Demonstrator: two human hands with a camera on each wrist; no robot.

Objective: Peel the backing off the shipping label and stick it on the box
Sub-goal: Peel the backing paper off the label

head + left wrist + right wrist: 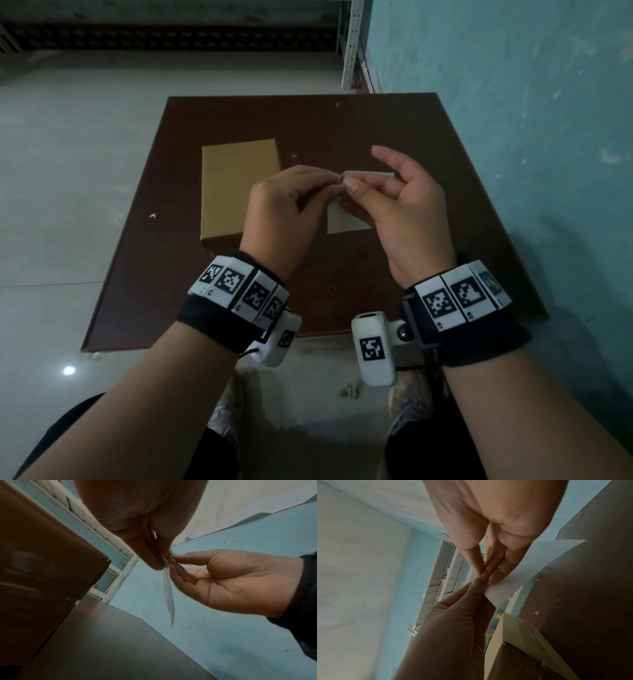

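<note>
Both hands hold a white shipping label (344,219) in the air above the brown table (394,123). My left hand (337,178) pinches its upper corner between thumb and fingertips. My right hand (347,186) pinches the same corner from the right, thumb on top, the other fingers spread. In the left wrist view the label (169,595) hangs edge-on below the pinch. The right wrist view shows the label (530,566) as a white sheet behind my fingers. The closed cardboard box (236,192) lies on the table to the left, partly behind my left hand.
A teal wall (513,102) runs along the table's right side. White metal shelving (352,44) stands beyond the far right corner. Small paper scraps (152,216) lie on the floor and table. My shoes (226,411) show below the near table edge.
</note>
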